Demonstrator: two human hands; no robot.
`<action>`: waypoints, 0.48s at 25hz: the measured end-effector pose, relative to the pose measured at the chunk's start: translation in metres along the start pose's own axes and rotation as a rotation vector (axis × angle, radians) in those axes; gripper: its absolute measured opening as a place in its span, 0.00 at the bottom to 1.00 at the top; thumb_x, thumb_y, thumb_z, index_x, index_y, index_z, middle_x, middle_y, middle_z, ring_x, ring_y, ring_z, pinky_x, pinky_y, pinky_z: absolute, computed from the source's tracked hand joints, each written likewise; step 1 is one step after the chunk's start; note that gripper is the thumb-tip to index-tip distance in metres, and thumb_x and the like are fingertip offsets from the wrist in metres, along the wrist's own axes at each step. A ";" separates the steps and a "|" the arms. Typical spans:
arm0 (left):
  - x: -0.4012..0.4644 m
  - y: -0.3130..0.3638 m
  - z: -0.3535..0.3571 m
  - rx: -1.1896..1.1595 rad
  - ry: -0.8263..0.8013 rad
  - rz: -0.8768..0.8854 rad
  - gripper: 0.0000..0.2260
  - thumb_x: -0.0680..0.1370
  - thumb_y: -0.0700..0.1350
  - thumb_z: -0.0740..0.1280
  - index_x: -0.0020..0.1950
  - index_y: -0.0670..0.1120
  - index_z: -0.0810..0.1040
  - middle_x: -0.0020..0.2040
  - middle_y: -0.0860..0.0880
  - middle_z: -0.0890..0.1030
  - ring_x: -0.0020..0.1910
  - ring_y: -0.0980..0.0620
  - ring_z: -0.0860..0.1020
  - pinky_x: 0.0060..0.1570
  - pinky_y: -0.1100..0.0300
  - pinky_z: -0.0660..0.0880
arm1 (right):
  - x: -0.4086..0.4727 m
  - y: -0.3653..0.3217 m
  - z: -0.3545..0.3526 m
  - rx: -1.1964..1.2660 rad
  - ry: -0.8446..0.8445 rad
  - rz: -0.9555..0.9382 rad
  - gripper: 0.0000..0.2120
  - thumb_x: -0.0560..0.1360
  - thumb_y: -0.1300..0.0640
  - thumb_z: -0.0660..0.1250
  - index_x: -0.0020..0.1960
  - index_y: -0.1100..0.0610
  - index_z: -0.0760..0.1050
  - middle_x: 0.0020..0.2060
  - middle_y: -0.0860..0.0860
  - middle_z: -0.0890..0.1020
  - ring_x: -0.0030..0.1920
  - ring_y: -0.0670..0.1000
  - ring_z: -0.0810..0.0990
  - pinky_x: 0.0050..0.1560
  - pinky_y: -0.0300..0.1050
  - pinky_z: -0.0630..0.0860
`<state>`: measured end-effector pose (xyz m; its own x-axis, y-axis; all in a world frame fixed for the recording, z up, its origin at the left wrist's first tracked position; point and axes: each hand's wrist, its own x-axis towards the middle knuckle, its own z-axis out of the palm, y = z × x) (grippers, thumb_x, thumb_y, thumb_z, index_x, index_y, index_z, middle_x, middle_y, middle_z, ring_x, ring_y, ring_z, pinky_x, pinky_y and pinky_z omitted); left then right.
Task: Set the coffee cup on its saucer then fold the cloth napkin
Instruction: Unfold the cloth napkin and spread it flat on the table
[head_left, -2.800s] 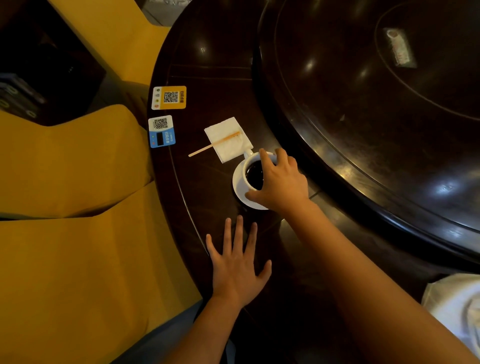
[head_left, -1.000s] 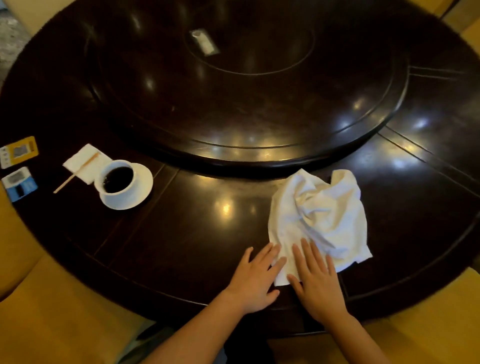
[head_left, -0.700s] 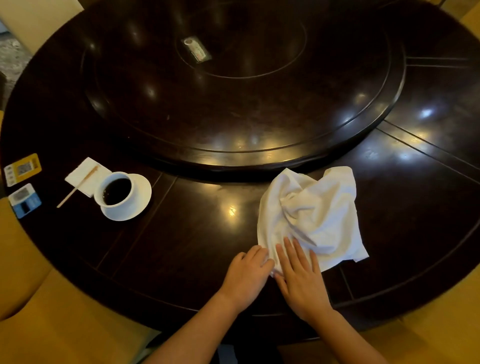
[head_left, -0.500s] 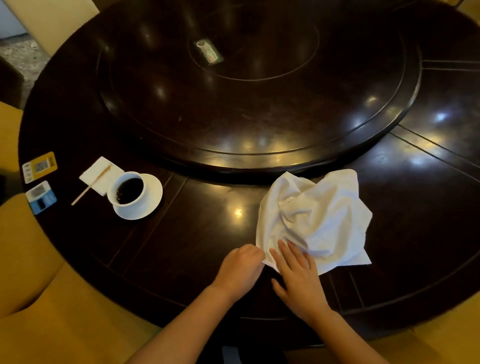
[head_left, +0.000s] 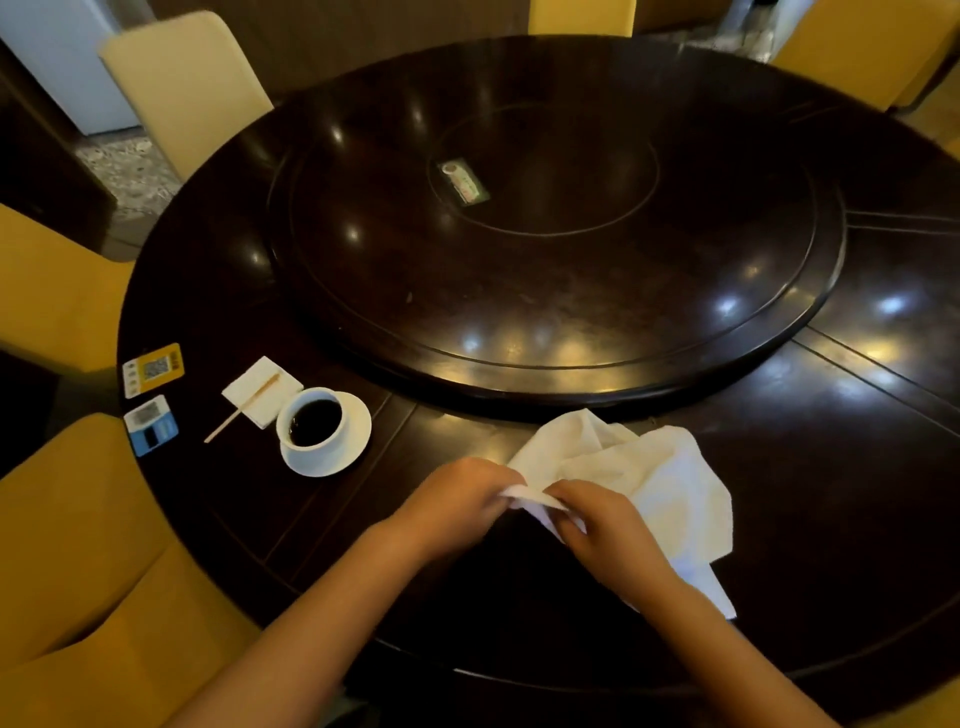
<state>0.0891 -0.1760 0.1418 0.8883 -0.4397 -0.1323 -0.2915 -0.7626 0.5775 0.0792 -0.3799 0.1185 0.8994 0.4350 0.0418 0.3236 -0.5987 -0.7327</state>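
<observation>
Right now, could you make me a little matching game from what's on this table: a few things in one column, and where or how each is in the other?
Things:
1. coffee cup
2. cloth napkin
3. wooden stirrer
4. blue card

States:
A. pinched at its near edge by both hands
B. near the table's left rim
C. standing on the saucer
D. lying across a paper napkin

Pairs: 1-C, 2-A, 3-D, 4-B

The left hand (head_left: 457, 501) and right hand (head_left: 605, 525) hide the near edge of the cloth napkin (head_left: 660, 483) they pinch, their fingertips curled out of sight, while print on the two QR cards (head_left: 154, 368) and the lazy Susan's label (head_left: 464, 182) is too small to read.
</observation>
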 end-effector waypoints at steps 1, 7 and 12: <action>0.002 -0.001 -0.019 -0.029 -0.041 -0.048 0.11 0.75 0.46 0.59 0.46 0.46 0.80 0.44 0.46 0.82 0.45 0.48 0.78 0.44 0.52 0.74 | 0.006 -0.002 -0.015 0.004 -0.009 0.008 0.13 0.72 0.52 0.59 0.47 0.58 0.79 0.40 0.51 0.81 0.39 0.49 0.76 0.42 0.42 0.72; 0.005 0.014 -0.115 -0.020 -0.046 -0.050 0.08 0.78 0.42 0.63 0.52 0.50 0.81 0.46 0.57 0.80 0.48 0.63 0.76 0.47 0.65 0.73 | 0.038 -0.022 -0.088 -0.060 -0.068 -0.010 0.09 0.71 0.67 0.64 0.43 0.57 0.81 0.34 0.48 0.81 0.37 0.46 0.77 0.39 0.42 0.72; 0.015 0.036 -0.170 -0.022 0.034 -0.041 0.05 0.76 0.44 0.68 0.46 0.49 0.84 0.39 0.54 0.83 0.40 0.60 0.80 0.40 0.66 0.75 | 0.070 -0.038 -0.139 -0.186 -0.115 -0.028 0.06 0.73 0.62 0.66 0.42 0.56 0.82 0.32 0.49 0.80 0.35 0.48 0.77 0.38 0.42 0.72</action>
<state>0.1518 -0.1295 0.2973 0.9110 -0.3917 -0.1288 -0.2472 -0.7688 0.5898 0.1707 -0.4204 0.2437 0.8534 0.5206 -0.0258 0.4059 -0.6947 -0.5939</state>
